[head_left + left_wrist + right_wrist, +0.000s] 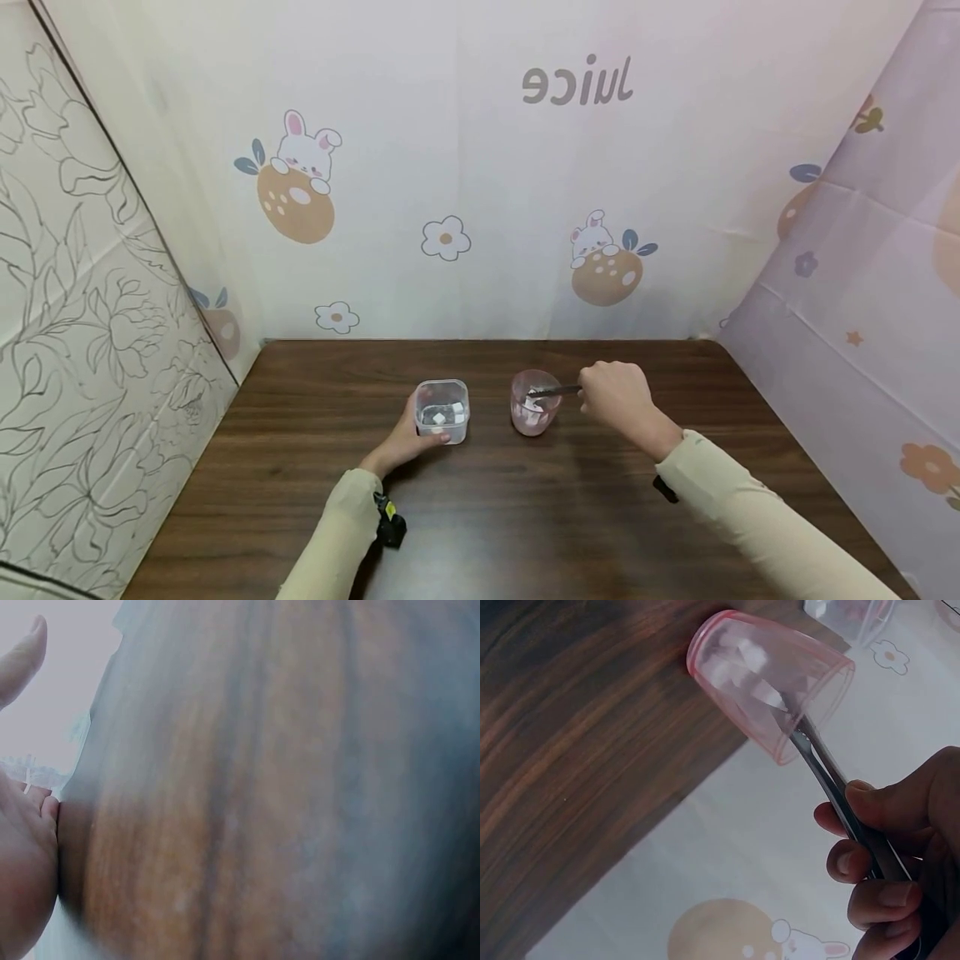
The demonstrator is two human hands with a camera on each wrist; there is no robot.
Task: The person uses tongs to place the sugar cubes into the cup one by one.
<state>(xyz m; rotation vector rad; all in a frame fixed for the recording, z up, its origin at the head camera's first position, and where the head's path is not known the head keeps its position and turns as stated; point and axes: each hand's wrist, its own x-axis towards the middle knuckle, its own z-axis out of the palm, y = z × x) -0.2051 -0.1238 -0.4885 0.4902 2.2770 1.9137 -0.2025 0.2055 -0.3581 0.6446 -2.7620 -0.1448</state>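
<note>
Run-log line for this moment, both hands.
left hand: holds clear container, white cubes inside | right hand: grips tongs, tips inside pink cup with white pieces

On the table, a tub of cubes stands left of a cup holding cubes and tweezer tips.

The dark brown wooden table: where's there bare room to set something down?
The table is bare left of the left hand, right of the right hand, and between the pale fabric sleeves. The centre is crowded: the left hand holds a clear square plastic container beside a translucent pink plastic cup, where the right hand's dark metal tongs reach in.
</note>
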